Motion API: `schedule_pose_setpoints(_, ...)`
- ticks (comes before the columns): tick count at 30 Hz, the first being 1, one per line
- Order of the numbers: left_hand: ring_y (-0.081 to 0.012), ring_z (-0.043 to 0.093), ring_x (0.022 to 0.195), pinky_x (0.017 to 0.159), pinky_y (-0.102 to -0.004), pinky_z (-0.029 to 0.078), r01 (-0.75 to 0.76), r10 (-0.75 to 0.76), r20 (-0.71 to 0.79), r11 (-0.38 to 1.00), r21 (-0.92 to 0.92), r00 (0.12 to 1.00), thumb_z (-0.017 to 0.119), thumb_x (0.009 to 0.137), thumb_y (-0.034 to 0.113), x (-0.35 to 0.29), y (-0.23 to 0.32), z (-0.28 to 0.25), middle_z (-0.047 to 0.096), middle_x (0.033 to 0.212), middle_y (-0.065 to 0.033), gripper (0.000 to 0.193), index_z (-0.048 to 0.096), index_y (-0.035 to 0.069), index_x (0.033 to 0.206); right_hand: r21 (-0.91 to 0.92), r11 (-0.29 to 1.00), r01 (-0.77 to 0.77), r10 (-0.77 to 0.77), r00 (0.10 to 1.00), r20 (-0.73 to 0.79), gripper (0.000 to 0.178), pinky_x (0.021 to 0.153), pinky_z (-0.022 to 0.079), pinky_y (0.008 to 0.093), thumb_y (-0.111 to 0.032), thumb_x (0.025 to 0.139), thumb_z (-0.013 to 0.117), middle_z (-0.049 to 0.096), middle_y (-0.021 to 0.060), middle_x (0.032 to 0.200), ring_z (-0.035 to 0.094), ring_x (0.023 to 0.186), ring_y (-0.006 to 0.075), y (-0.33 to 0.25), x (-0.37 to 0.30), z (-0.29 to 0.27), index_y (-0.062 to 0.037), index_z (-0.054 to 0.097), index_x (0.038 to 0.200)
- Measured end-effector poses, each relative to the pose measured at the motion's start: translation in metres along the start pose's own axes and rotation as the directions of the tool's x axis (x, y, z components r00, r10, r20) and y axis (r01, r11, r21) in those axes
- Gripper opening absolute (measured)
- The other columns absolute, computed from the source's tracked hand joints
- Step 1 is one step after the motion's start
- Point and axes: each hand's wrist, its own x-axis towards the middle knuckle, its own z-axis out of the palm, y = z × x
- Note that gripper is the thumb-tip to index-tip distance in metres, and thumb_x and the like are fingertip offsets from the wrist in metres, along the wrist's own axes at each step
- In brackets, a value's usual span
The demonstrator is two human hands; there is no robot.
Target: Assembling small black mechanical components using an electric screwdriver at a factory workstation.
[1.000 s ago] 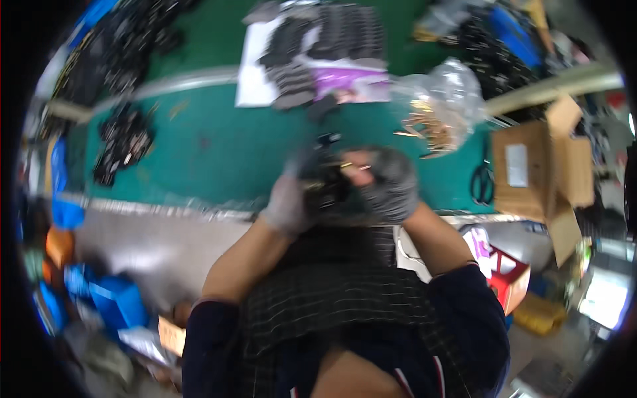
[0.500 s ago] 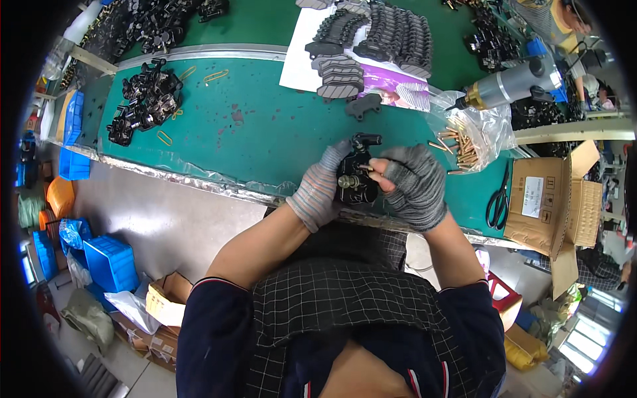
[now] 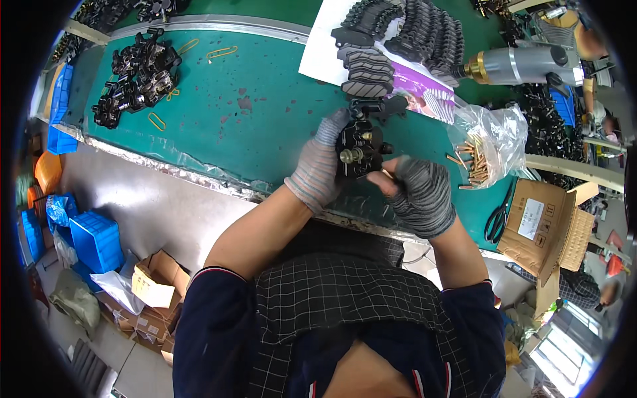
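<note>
Left hand (image 3: 318, 164) grasps black metal part (image 3: 359, 147); right hand (image 3: 423, 196): can't tell if holding. Likely assembly; next needs alignment.

Bright, even light on desk (image 3: 206, 132) around right grip (image 3: 391, 176). Window (image 3: 565, 346) glaring, well below-right of grip; sheen on floor (image 3: 166, 192) left of grip. Picture rim bent, black, perhaps soft.

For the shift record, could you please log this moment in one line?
left hand: holds black part; right hand: by its right side, contact unclear; at right: clear bag, coppery pins; at left: pile of black hardware
</note>
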Motion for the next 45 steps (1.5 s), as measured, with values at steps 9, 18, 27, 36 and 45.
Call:
schedule_pose_setpoints(9, -0.0231, 0.067, 0.083, 0.068, -0.0352, 0.059, 0.023, -0.023, -0.003, 0.996, 0.083, 1.000, 0.063, 0.082, 0.054, 0.004, 0.007, -0.001, 0.064, 0.098, -0.0128, 0.064, 0.051, 0.003, 0.120, -0.447, 0.848, 0.284, -0.222, 0.957, 0.187, 0.027, 0.047, 0.042, 0.0351, -0.033, 0.074, 0.074, 0.058, 0.0043, 0.060, 0.058, 0.053, 0.0228, -0.002, 0.017, -0.003, -0.0119, 0.058, 0.073)
schedule_pose_setpoints(18, -0.0237, 0.062, 0.086, 0.081, -0.0362, 0.050, 0.035, -0.027, -0.041, 0.974, 0.226, 0.999, 0.058, 0.087, 0.050, -0.009, -0.011, -0.004, 0.064, 0.097, -0.0100, 0.052, 0.056, 0.005, 0.113, -0.268, 0.955, 0.128, -0.065, 0.970, 0.232, 0.039, 0.073, 0.047, 0.0401, -0.044, 0.092, 0.044, 0.065, 0.0096, 0.085, 0.062, 0.081, 0.0268, -0.005, 0.011, -0.021, -0.0094, 0.061, 0.084)
schedule_pose_setpoints(27, -0.0241, 0.061, 0.091, 0.079, -0.0350, 0.052, 0.064, -0.057, -0.039, 0.971, 0.229, 0.998, 0.052, 0.090, 0.048, -0.019, -0.030, 0.036, 0.063, 0.101, -0.0089, 0.051, 0.054, 0.006, 0.118, -0.201, 0.976, 0.081, -0.011, 0.945, 0.327, 0.042, 0.059, 0.046, 0.0432, -0.045, 0.090, 0.048, 0.061, 0.0107, 0.069, 0.060, 0.063, 0.0308, 0.006, -0.023, -0.033, -0.0098, 0.058, 0.069)
schedule_pose_setpoints(36, -0.0217, 0.063, 0.095, 0.082, -0.0323, 0.053, 0.060, -0.063, 0.004, 0.967, 0.248, 0.998, 0.053, 0.089, 0.048, -0.011, -0.029, 0.056, 0.063, 0.105, -0.0120, 0.056, 0.051, 0.004, 0.123, -0.440, 0.836, 0.329, -0.340, 0.939, 0.057, 0.031, 0.044, 0.038, 0.0382, -0.039, 0.081, 0.064, 0.050, 0.0025, 0.053, 0.054, 0.049, 0.0224, 0.020, -0.032, -0.036, -0.0145, 0.057, 0.063)
schedule_pose_setpoints(45, -0.0232, 0.066, 0.086, 0.073, -0.0333, 0.055, 0.086, -0.097, 0.088, 0.989, 0.122, 0.991, 0.058, 0.085, 0.052, 0.011, -0.013, 0.036, 0.065, 0.097, -0.0099, 0.057, 0.053, 0.006, 0.119, -0.445, 0.844, 0.300, -0.444, 0.856, -0.266, 0.052, 0.083, 0.046, 0.0437, -0.050, 0.073, 0.072, 0.052, 0.0098, 0.099, 0.054, 0.087, 0.0270, 0.028, 0.001, -0.088, -0.0114, 0.049, 0.100)
